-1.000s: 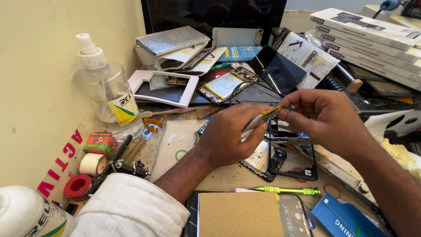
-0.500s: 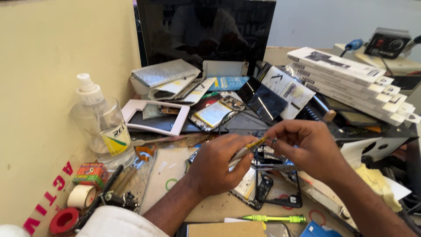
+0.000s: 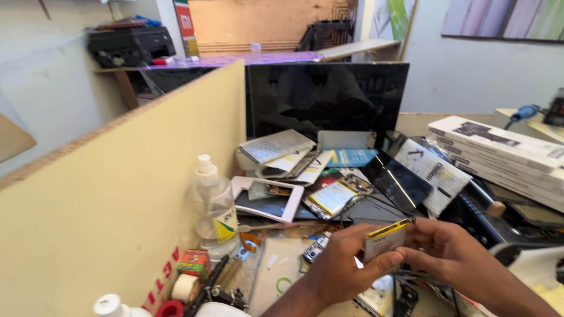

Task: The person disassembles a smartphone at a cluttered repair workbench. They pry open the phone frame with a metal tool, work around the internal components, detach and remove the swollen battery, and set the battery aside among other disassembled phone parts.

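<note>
Cluttered with phone parts, the surface (image 3: 276,276) is backed by a dark screen (image 3: 326,97). Just above it, a flat silver-and-yellow battery (image 3: 385,239) is gripped by the left hand (image 3: 343,267) and right hand (image 3: 452,252).

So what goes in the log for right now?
left hand: holds flat phone part | right hand: holds it too | spot: above cluttered desk

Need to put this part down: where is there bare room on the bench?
Hardly any. The bench is bare only behind the white boxes, right of the dark screen. From the clear bottle to both hands, left hand and right hand, holding the small flat part, it is piled up.
</note>
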